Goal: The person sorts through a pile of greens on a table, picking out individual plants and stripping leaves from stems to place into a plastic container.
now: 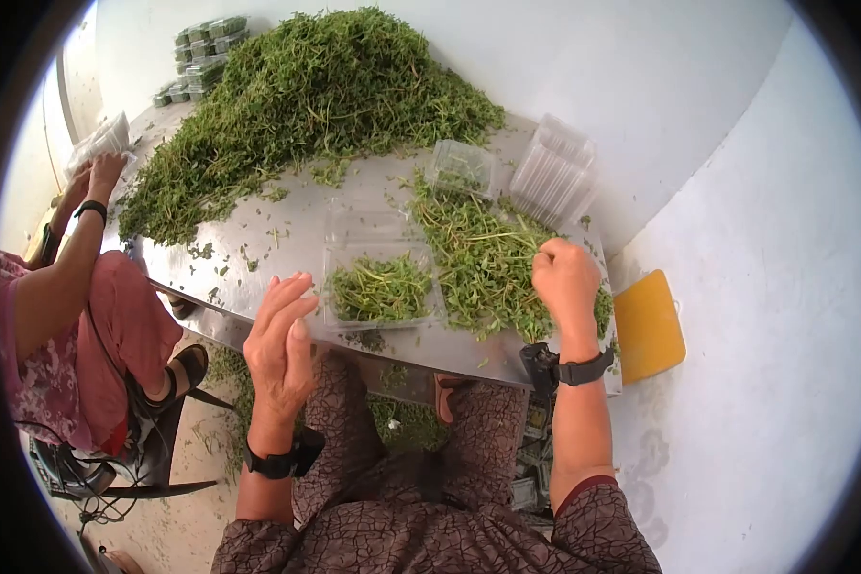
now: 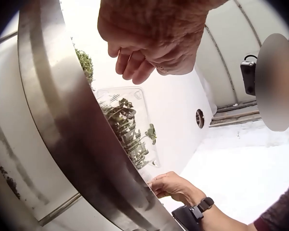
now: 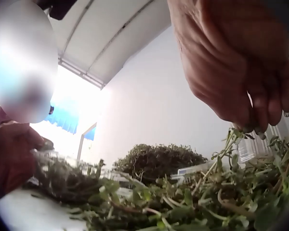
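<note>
My right hand (image 1: 566,282) is over a smaller heap of leafy green sprigs (image 1: 474,273) at the table's right. In the right wrist view its curled fingertips pinch a green sprig (image 3: 229,139) at the top of the heap. My left hand (image 1: 279,349) hovers beside the left edge of a clear plastic box (image 1: 368,228), fingers loosely extended and holding nothing. The box lies with its lid folded back, and a layer of cut greens (image 1: 378,289) fills its near half.
A large mound of greens (image 1: 325,105) covers the table's back. Stacked filled boxes (image 1: 201,59) stand behind it. Nested clear boxes (image 1: 553,172) and one open box (image 1: 463,165) are at the back right. A yellow board (image 1: 651,325) leans right. Another person (image 1: 77,249) sits left.
</note>
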Demonstrator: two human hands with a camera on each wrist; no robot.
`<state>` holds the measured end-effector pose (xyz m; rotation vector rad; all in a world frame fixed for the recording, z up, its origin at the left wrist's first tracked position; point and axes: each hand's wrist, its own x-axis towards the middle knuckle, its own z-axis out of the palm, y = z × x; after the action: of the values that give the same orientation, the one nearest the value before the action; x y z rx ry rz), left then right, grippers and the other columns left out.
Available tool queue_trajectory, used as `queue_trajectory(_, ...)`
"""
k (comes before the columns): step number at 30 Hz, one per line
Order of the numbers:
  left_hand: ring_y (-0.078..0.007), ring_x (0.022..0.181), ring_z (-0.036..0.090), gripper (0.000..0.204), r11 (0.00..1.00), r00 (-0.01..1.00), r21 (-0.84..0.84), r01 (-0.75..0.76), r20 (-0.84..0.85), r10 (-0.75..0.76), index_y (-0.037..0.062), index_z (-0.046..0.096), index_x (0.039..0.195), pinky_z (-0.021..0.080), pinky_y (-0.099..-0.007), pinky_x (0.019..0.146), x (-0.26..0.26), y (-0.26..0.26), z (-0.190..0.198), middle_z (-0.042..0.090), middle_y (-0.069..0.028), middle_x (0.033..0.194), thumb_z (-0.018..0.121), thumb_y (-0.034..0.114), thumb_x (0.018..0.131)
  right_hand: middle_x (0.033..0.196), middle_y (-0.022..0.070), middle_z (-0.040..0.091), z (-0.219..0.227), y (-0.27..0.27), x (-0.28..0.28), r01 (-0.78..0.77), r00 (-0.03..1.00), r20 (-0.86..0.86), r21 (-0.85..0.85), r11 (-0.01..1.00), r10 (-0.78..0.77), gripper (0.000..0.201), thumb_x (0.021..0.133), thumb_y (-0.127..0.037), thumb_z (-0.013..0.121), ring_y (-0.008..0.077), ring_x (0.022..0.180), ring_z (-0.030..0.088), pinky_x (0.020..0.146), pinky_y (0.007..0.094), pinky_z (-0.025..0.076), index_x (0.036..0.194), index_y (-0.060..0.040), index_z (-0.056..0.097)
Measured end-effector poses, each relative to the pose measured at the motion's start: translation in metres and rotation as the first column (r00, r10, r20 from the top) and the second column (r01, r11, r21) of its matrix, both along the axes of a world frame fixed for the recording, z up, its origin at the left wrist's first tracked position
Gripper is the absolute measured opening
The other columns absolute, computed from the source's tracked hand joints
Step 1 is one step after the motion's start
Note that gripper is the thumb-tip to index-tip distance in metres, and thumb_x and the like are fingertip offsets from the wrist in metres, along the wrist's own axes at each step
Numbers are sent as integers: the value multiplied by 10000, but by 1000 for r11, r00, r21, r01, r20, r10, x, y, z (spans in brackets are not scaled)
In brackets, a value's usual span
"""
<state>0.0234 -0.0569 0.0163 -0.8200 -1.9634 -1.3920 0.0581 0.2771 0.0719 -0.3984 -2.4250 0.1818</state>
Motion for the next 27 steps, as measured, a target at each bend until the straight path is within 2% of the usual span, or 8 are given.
queue_trajectory(6, -307, 1173, 625, 240, 985, 991, 162, 62, 111, -81, -61, 675, 1040, 440, -416, 1057, 19, 15, 27, 674, -197, 1200, 472, 45, 970, 677, 111, 671, 12, -2, 16, -147, 986, -148, -589, 795, 73, 145, 839, -82, 628, 204, 614, 656, 552, 332, 500, 837, 47, 694)
queue_trajectory(8, -240, 1141, 633, 245, 901, 903, 384, 203, 282, -324, -57, 681, 1072, 469, -351, 1003, 28, 25, 35, 683, -178, 1192, 470, 36, 987, 750, 72, 681, 15, -12, 22, -293, 952, -302, -850, 437, 50, 174, 897, -96, 605, 124, 646, 649, 545, 258, 490, 925, 59, 678)
queue_trajectory(10, -246, 1157, 624, 294, 911, 878, 324, 257, 316, -360, -51, 681, 1114, 474, -372, 1014, 34, 33, 39, 676, -165, 1211, 448, 102, 1019, 773, 77, 686, 14, -19, 29, -335, 940, -334, -872, 357, 64, 175, 905, -96, 596, 126, 650, 654, 544, 240, 488, 950, 56, 671)
queue_trajectory(12, -233, 1157, 621, 318, 789, 634, 466, 401, 480, -606, -48, 675, 1144, 463, -369, 1028, 42, 49, 37, 685, -159, 1192, 441, 135, 1030, 797, 83, 691, 13, -29, 36, -372, 928, -366, -887, 272, 76, 179, 914, -97, 587, 128, 654, 659, 543, 222, 485, 976, 52, 664)
queue_trajectory(14, -229, 1166, 615, 332, 779, 557, 456, 430, 545, -626, -47, 661, 1175, 456, -372, 1038, 50, 65, 35, 678, -158, 1208, 440, 156, 1036, 787, 84, 692, 10, -43, 44, -422, 906, -416, -892, 163, 73, 163, 912, -94, 589, 130, 658, 663, 546, 229, 488, 957, 41, 668)
queue_trajectory(20, -228, 1211, 580, 431, 725, 417, 489, 484, 600, -683, -55, 537, 1344, 438, -385, 1066, 67, 95, 25, 603, -150, 1327, 452, 256, 1058, 815, 78, 704, -8, -79, 71, -484, 870, -463, -868, 112, 171, 136, 936, -80, 594, 103, 677, 659, 569, 227, 494, 948, 35, 666)
queue_trajectory(24, -198, 1202, 574, 428, 706, 309, 575, 412, 641, -703, -49, 508, 1371, 442, -368, 1063, 72, 98, 29, 600, -133, 1320, 442, 242, 1064, 798, 38, 687, -18, -100, 89, -474, 879, -440, -848, 238, 184, 104, 922, -45, 618, 57, 679, 620, 566, 213, 481, 959, 42, 660)
queue_trajectory(27, -174, 1176, 578, 402, 698, 310, 577, 424, 631, -711, -38, 515, 1367, 456, -350, 1043, 76, 98, 30, 608, -127, 1299, 449, 215, 1061, 736, 54, 653, -27, -115, 93, -522, 840, -477, -582, 623, 258, 83, 855, 32, 661, 98, 611, 611, 519, 267, 455, 933, 44, 638)
